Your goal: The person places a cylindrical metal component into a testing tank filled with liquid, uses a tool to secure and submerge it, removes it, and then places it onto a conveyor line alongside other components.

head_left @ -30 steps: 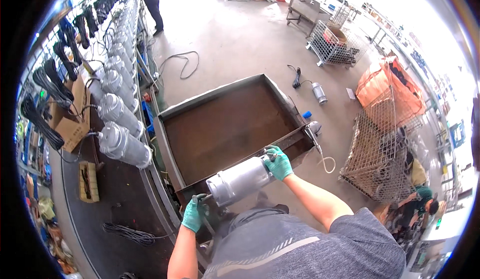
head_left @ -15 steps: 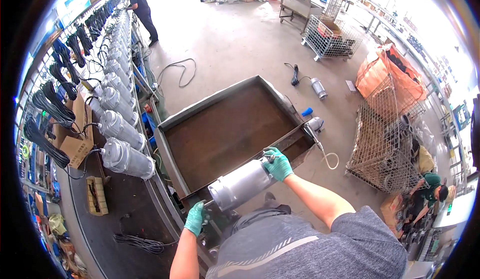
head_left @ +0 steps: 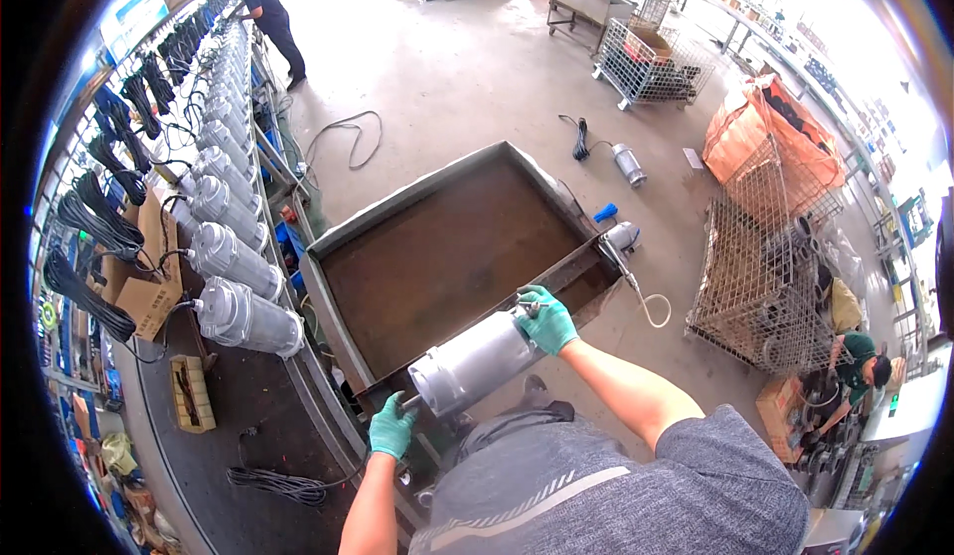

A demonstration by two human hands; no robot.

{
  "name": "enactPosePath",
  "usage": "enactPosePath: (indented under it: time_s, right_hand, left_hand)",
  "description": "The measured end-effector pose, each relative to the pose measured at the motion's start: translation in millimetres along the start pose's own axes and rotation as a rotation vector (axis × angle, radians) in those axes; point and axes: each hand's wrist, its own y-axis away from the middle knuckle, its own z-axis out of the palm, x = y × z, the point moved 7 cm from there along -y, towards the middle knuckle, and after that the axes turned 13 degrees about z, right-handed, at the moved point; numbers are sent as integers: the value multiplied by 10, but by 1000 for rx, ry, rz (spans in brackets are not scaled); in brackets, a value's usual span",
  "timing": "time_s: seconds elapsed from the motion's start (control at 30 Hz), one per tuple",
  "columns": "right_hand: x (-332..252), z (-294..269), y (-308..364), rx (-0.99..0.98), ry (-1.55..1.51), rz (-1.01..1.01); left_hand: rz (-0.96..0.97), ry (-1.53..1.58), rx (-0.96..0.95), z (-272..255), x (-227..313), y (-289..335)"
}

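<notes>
Both gloved hands carry a silver pump cylinder (head_left: 475, 364) level — right hand (head_left: 545, 320) clasping the far end, left hand (head_left: 392, 428) gripping the near end — just above the rusty tray's rim (head_left: 517, 295).

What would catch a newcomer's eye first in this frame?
A silver metal cylinder held between two green-gloved hands, left hand at its near end, right hand at its far end, over the near edge of a big rusty tray. A row of similar cylinders lines the left bench.
</notes>
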Motion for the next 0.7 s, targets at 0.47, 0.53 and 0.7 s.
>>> enactPosePath:
  time_s: [0.47,0.53,0.7]
  right_hand:
    - [46,-71,-30,15,55,37]
    - [35,-66,-11,-1,27,41]
    - [48,33,-13,-14,51,-18]
  left_hand:
    - [-105,981,92,-89,324,2]
    - [-60,871,68,-98,281,1]
    - [-353,584,-277,-105,23,88]
